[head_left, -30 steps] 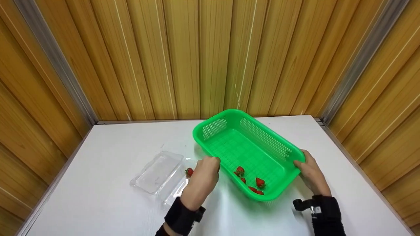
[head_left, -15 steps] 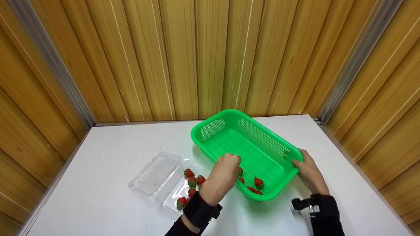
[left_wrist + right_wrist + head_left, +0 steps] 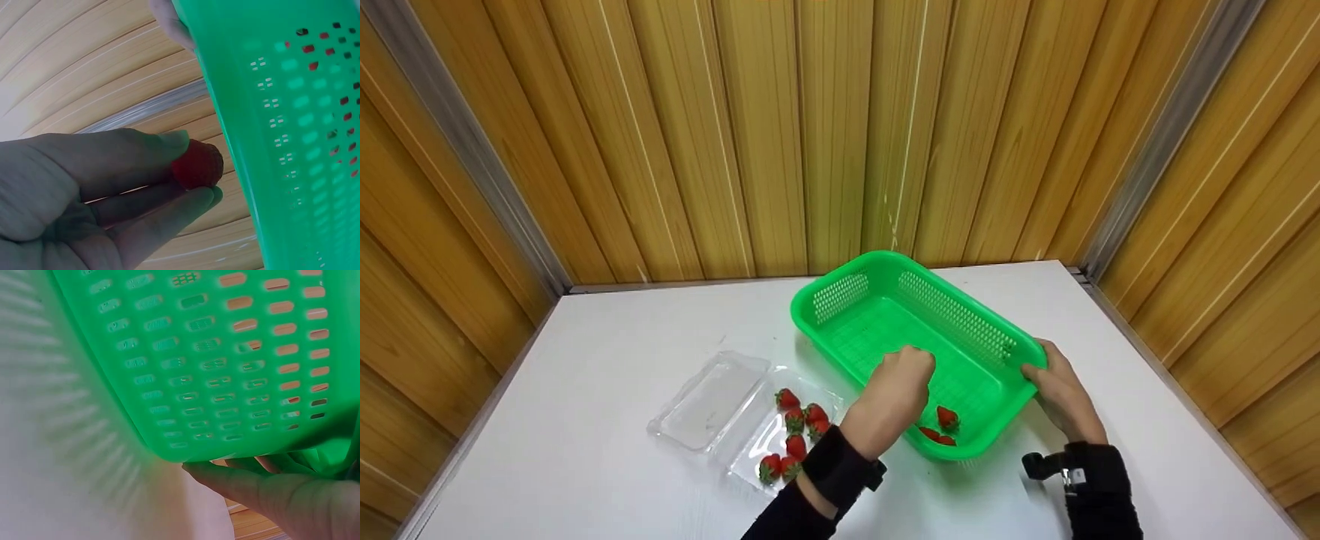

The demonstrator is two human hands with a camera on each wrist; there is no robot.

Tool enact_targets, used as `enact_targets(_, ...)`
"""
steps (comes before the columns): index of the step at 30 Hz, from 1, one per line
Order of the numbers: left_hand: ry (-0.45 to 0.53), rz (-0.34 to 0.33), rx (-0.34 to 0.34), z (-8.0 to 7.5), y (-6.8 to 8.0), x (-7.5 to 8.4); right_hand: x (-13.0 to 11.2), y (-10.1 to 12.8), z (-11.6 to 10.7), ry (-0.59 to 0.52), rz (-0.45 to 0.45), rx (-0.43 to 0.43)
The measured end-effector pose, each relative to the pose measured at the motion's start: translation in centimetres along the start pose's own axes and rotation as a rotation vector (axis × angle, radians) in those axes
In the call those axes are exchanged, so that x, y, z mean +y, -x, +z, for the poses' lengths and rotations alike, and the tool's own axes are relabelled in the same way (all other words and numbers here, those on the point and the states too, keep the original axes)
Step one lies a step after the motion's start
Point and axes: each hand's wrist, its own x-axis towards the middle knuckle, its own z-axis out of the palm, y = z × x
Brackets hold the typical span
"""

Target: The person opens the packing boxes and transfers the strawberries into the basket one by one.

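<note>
My left hand (image 3: 894, 397) is over the near long side of a green plastic basket (image 3: 877, 259). Between its thumb and fingers it pinches a strawberry (image 3: 197, 164), plain in the left wrist view; in the head view the hand hides that berry. My right hand (image 3: 1063, 391) grips the basket's right end, thumb over the rim and fingers underneath. Several strawberries lie at the basket's near end, one of them a red strawberry (image 3: 947, 418); others there are covered by my left hand. Red shows through the holes of the basket wall in the left wrist view.
Left of the basket, a clear plastic clamshell box (image 3: 739, 450) lies unfolded on the white table (image 3: 607, 375). Its near half holds several strawberries (image 3: 795, 420); its lid (image 3: 709, 401) is flat to the left. Wood-patterned walls (image 3: 840, 135) enclose the table's back and sides.
My left hand has moved right from above the clear box to over the basket, uncovering the berries in the box. My right hand keeps its hold on the basket.
</note>
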Motion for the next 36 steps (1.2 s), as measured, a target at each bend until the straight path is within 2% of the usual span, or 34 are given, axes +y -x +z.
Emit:
enact_targets(10,-0.019,0.032,-0.093,0.7,-0.6,1.6,0.1,-0.1,0.2,-0.004,0.010,0.002)
enact_targets(20,-0.043,0.065,-0.133,2.5,-0.7,1.1,0.1,-0.2,0.2,0.014,0.015,0.015)
enact_targets(29,-0.033,0.030,-0.179,3.5,-0.7,1.2,0.1,-0.2,0.1,0.022,0.011,0.011)
enact_targets(36,-0.063,0.035,-0.191,4.0,-0.8,1.3,0.0,-0.3,0.0,0.018,0.020,0.014)
